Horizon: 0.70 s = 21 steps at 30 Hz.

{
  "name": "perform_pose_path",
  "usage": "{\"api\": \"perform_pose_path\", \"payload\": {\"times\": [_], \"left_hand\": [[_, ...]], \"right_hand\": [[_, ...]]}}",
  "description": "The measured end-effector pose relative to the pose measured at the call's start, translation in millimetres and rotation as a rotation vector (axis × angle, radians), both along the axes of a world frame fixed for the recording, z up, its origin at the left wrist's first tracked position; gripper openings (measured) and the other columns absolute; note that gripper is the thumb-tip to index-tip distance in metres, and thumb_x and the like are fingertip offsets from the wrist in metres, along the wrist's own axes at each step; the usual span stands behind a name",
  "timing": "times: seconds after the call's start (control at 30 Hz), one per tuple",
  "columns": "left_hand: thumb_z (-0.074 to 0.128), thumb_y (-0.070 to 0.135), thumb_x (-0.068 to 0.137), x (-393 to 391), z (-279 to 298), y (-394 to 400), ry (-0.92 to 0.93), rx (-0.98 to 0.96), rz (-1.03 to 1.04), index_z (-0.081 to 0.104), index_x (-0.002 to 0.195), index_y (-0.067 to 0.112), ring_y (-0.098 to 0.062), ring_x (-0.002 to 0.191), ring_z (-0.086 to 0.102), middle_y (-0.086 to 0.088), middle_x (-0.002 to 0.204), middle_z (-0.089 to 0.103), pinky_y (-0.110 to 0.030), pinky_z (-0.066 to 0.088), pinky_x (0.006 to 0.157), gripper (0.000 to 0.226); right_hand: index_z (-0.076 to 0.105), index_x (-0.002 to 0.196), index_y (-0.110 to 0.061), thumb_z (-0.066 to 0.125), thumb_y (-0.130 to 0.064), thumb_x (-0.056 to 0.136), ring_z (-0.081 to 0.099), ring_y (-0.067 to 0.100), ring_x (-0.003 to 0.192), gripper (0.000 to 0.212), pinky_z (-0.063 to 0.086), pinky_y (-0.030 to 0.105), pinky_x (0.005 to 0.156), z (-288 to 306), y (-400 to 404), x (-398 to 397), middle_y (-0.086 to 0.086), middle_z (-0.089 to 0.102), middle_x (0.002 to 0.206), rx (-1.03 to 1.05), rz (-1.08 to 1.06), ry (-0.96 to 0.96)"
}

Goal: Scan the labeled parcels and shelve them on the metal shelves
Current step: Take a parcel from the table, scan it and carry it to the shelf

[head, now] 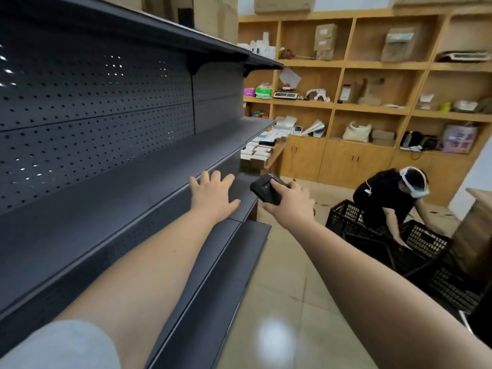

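Along the left side of the view, the metal shelves [111, 166] run away from us in dark tiers with a perforated back panel, and no parcel sits on any tier we can see. Our left hand [213, 197] reaches out over the front edge of the middle tier, fingers spread and relaxed, gripping nothing; whether the palm touches the shelf we cannot tell. Just to its right, off the far corner of that tier, our right hand [288, 202] is wrapped around the scanner [267, 189], thumb lying over its top.

No labeled parcel is in our hands, so the parcels are most likely in the black crates [426, 243] on the floor at the right, where another person [386, 206] bends with hands in a crate. The crates' contents are hidden from us.

From here we judge a few risks. The scanner hangs close to the shelf's corner, so a careless swing could knock it against the metal or loosen our grip. Moving right toward the crates while the other person leans over them could bring a collision or two hands on the same parcel. With only one hand free, a heavy parcel could slip, or go on a tier unscanned.
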<state>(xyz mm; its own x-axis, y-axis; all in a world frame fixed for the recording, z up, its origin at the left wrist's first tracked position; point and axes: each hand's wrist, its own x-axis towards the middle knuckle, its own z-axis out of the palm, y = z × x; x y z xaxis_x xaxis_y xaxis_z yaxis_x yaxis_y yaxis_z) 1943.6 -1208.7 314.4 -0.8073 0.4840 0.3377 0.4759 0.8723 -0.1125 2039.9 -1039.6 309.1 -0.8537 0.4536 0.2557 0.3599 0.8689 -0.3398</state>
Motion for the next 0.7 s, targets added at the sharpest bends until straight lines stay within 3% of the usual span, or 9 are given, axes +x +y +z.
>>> {"api": "perform_pose_path", "payload": {"times": [0.23, 0.37, 0.7], "left_hand": [[0.049, 0.065, 0.091, -167.8, -2.0, 153.9, -0.041, 0.055, -0.184, 0.033, 0.148, 0.031, -0.034, 0.135, 0.036, -0.008, 0.147, 0.041, -0.054, 0.031, 0.106, 0.068], [0.053, 0.060, 0.091, -249.9, -10.1, 245.8, -0.102, 0.095, -0.253, 0.033, 0.147, 0.029, -0.034, 0.129, 0.040, -0.010, 0.143, 0.043, -0.049, 0.038, 0.099, 0.068], [0.055, 0.061, 0.090, -428.7, -51.9, 484.0, -0.153, 0.048, -0.260, 0.031, 0.150, 0.032, -0.036, 0.133, 0.037, -0.009, 0.149, 0.037, -0.051, 0.037, 0.101, 0.071]], "right_hand": [[0.031, 0.148, -0.043, 0.058, -0.059, 0.088, 0.037, 0.032, 0.122, 0.067, 0.033, 0.049, 0.101, 4.6, 128.4, -148.9, 0.005, 0.042, 0.137, 0.027, -0.136, -0.020], [0.032, 0.148, -0.043, 0.058, -0.058, 0.087, 0.037, 0.032, 0.122, 0.067, 0.032, 0.048, 0.100, -8.0, 210.3, -218.4, 0.005, 0.044, 0.137, -0.014, -0.212, -0.024], [0.037, 0.144, -0.042, 0.059, -0.057, 0.087, 0.041, 0.031, 0.115, 0.063, 0.035, 0.045, 0.093, -39.6, 446.6, -389.0, 0.006, 0.046, 0.127, 0.075, -0.201, -0.073]]}}
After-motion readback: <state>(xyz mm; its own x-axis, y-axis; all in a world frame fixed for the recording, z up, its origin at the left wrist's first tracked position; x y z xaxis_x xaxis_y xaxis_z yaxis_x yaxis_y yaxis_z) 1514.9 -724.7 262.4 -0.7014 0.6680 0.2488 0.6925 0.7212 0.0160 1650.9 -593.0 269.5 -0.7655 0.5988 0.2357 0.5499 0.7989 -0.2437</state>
